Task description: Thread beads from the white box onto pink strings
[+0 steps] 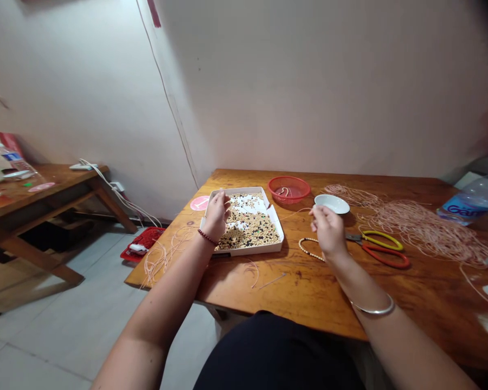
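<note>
My left hand (pixel 217 214) is over the left side of a white box (pixel 282 238) of small tan, black and green beads (pixel 252 230). Its fingers are curled together, and what they hold, if anything, I cannot make out. To the right, my right hand (pixel 327 226) pinches a thin pink cord (pixel 296 212) that stretches left toward the box. Below that hand a string of beads (pixel 305 249) lies in a loop on the wooden table (pixel 293 292), partly hidden by the hand. Scissors (pixel 384 254) with one yellow and one red handle rest beside my right wrist.
Behind the box stands a red plastic basket (pixel 288 189), with a white bowl (pixel 332 203) to its right. A big tangle of pink cord (pixel 423 225) spreads over the right side, near a large plastic bottle (pixel 467 200). More cord (pixel 162 260) hangs at the left edge.
</note>
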### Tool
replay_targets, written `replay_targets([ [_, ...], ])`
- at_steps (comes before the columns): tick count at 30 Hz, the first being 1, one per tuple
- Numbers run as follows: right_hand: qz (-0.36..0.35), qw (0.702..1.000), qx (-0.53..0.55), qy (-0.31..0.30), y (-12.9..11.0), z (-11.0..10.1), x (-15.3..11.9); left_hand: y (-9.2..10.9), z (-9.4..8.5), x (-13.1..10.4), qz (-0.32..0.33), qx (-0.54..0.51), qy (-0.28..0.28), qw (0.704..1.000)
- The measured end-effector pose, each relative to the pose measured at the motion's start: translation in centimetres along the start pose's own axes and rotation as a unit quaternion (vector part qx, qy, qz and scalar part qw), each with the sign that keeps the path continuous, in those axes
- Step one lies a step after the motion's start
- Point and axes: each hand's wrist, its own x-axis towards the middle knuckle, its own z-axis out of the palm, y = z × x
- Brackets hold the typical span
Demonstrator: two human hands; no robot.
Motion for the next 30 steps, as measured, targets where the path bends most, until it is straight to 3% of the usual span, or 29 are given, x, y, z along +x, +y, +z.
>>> replay_targets([
  [3,0.087,0.982,-0.031,-0.165,0.4,0.6,-0.2,0.6,0.7,-1.4,0.062,0.006,-0.111,0.992],
  [5,0.172,0.943,-0.059,-0.279,0.6,0.9,-0.7,1.0,1.0,-2.5,0.103,0.047,-0.136,0.984],
  [7,0.211,0.914,-0.064,-0.34,0.6,1.1,-1.1,1.3,1.3,-3.6,0.151,0.125,-0.132,0.972],
  [9,0.205,0.912,-0.045,-0.354,0.3,1.3,-1.5,1.5,1.3,-4.5,0.22,0.206,-0.129,0.945],
  [12,0.193,0.922,0.009,-0.335,-0.3,1.3,-1.6,1.7,1.3,-5.2,0.296,0.243,-0.084,0.92],
  [16,0.185,0.926,0.065,-0.322,-0.6,1.2,-1.6,2.3,1.4,-5.5,0.344,0.164,0.061,0.923],
  [19,0.164,0.927,0.062,-0.33,-0.5,1.0,-1.4,4.0,1.6,-6.2,0.404,0.124,0.124,0.898],
  [21,0.137,0.945,0.072,-0.29,-0.6,0.6,-0.8,5.7,1.5,-7.2,0.436,0.121,0.136,0.881],
  [24,0.074,0.988,0.067,-0.118,-1.8,-0.9,0.9,8.2,0.4,-9.1,0.461,0.155,0.092,0.869],
  [26,0.025,0.999,0.015,-0.035,-3.0,-2.6,2.3,9.5,-1.0,-10.2,0.456,0.183,0.059,0.869],
  [28,-0.066,0.995,-0.072,0.003,-4.1,-4.7,3.6,10.5,-2.6,-11.3,0.439,0.224,0.059,0.868],
  [30,-0.136,0.973,-0.188,-0.019,-4.7,-6.9,4.2,11.5,-4.2,-12.4,0.387,0.27,0.067,0.879],
])
